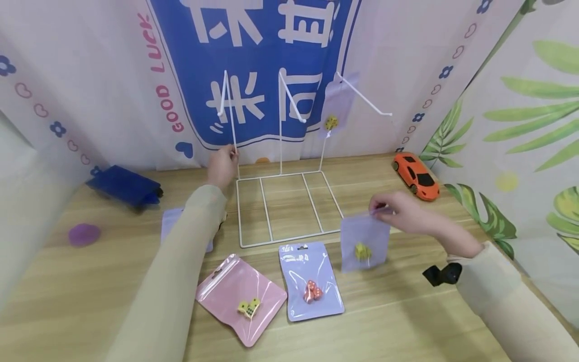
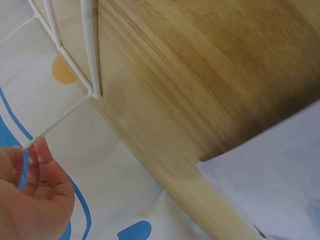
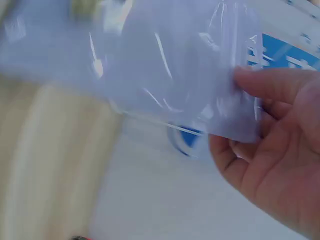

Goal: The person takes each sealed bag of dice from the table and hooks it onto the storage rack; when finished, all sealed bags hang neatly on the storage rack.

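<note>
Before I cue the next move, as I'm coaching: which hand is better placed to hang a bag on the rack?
Right hand, likely: it pinches a purple bag by its top edge, near the white rack, while the left hand grips one upright.

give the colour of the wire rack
The wire rack is white; it shows best in the head view.
</note>
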### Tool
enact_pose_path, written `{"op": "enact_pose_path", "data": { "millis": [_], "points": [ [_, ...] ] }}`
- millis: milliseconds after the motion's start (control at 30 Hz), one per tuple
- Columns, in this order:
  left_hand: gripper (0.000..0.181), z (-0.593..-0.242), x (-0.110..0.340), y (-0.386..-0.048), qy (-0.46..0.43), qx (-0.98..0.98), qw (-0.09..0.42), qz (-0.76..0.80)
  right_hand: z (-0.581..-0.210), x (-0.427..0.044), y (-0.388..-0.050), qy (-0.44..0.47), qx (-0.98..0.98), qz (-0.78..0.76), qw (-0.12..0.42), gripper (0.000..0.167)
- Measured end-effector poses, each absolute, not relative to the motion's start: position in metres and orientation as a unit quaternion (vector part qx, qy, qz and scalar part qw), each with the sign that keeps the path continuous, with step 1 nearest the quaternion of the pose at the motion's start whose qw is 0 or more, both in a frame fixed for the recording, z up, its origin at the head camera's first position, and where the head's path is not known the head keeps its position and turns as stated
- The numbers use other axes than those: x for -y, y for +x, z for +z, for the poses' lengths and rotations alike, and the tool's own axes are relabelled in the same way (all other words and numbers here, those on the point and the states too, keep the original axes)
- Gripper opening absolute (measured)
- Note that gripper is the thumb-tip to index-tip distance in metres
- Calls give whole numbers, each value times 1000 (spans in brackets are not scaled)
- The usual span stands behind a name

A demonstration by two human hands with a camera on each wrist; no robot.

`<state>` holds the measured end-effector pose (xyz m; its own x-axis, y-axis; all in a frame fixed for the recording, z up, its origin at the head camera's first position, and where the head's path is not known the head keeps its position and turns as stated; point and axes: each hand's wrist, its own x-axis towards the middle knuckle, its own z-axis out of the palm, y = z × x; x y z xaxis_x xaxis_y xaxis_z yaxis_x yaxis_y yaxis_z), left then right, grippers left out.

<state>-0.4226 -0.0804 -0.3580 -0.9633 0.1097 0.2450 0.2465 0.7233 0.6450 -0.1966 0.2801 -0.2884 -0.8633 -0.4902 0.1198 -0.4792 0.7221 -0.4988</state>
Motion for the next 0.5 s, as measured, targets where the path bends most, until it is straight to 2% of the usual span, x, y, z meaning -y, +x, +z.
{"op": "enact_pose_path", "data": {
  "millis": [67,233,333,500],
  "points": [
    [18,-359,81,-423,-97,923,94,-361,-273,-281,-199,-274,-922,-268,-59,17],
    [19,-360,84,-424,-91,920,89,-372,-235,-280,-212,-240,-881,-348,-214,15],
    [19,-360,84,-424,-95,921,94,-366,-215,-279,-219,-199,-837,-446,-250,13],
    [18,-361,81,-425,-110,921,121,-353,-193,-279,-226,-161,-785,-549,-237,16]
  ]
}}
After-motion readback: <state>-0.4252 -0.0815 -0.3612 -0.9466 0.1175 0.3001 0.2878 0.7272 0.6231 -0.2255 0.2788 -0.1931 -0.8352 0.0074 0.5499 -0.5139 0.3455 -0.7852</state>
